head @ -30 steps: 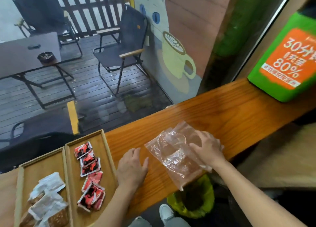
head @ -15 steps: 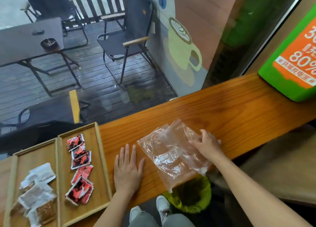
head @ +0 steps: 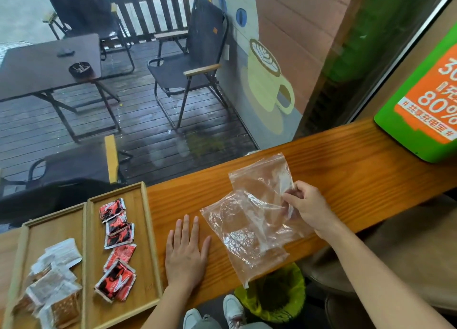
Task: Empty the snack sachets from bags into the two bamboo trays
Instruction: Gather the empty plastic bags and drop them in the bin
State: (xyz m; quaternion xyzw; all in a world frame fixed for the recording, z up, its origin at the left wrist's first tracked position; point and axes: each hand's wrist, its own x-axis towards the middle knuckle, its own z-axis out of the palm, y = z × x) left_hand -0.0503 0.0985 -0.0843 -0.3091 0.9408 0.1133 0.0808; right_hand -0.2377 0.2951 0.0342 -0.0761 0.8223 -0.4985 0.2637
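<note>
Two clear empty plastic bags lie overlapping on the wooden counter (head: 346, 170): a near bag (head: 244, 232) and a far bag (head: 264, 177). My right hand (head: 309, 207) pinches the bags at their right edge. My left hand (head: 186, 252) rests flat on the counter, fingers apart, holding nothing. At the left, two bamboo trays stand side by side. The right tray (head: 146, 232) holds several red sachets (head: 117, 247). The left tray (head: 53, 224) holds several white and brown sachets (head: 53, 284).
A green and orange sign box (head: 425, 101) stands at the counter's far right. A window runs along the counter's back edge. Below the front edge sits a bin with a yellow-green liner (head: 272, 296), beside my shoes (head: 232, 309).
My right hand has lifted from pressing the bags flat and now pinches their right edge. The far bag has shifted up and right. My left hand stays flat.
</note>
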